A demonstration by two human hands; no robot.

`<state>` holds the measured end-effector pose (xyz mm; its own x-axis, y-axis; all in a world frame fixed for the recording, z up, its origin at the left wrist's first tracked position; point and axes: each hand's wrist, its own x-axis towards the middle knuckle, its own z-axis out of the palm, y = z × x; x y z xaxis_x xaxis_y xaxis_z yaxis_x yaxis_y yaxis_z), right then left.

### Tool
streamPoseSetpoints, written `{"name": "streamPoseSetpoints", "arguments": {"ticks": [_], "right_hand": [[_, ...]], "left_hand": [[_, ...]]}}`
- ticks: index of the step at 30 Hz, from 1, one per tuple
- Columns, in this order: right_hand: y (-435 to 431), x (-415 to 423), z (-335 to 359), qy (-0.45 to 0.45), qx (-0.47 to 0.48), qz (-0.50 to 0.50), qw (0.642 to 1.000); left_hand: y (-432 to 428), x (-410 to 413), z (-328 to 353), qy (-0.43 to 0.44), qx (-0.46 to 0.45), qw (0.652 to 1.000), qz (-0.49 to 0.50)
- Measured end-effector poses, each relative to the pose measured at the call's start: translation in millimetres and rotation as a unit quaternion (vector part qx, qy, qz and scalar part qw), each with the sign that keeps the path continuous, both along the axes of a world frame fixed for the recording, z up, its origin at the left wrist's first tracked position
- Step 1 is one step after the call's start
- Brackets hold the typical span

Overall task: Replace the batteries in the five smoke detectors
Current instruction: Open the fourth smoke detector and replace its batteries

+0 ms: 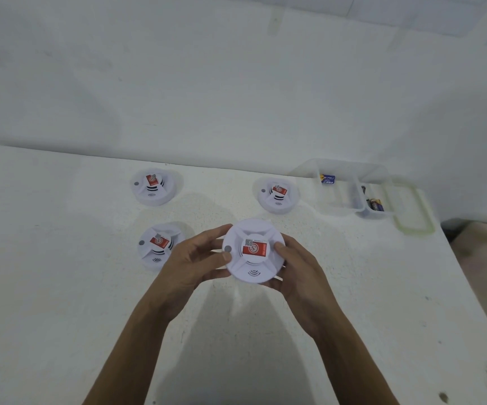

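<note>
1. While the left hand point(195, 258) and right hand point(297, 270) curled round the detector point(251, 271) just above the table point(61, 287), it looked unopened.
2. Seemed like the opening step; next needed a twist apart, I reckon.

Smooth white plastic detector point(254, 252), seemingly; rough speckled table point(61, 258).

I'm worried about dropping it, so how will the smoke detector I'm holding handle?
The smoke detector looks like moulded plastic, probably stiff. Likely light: left hand and right hand hold it by its edges. Round, so it might roll on its rim.
</note>
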<state>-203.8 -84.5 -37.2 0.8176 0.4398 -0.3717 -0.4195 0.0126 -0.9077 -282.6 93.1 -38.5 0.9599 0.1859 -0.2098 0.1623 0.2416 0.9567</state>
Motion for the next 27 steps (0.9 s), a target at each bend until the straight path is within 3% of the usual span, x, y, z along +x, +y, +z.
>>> {"name": "streamPoseSetpoints", "arguments": {"ticks": [16,21,27], "right_hand": [[-4.4,-2.2,5.7,-0.010,0.013,0.011,1.000],[-10.0,-0.8,4.7,-0.020,0.004,0.009,1.000],[-14.4,0.6,-0.2,-0.022,-0.021,0.003,1.000]], "left_hand": [[12.2,9.7,7.2,-0.003,0.024,0.998,0.055],[42.4,41.5,-1.1,0.001,0.029,0.995,0.092],[73.2,105.5,-29.9,0.068,0.066,0.984,0.152]]}}
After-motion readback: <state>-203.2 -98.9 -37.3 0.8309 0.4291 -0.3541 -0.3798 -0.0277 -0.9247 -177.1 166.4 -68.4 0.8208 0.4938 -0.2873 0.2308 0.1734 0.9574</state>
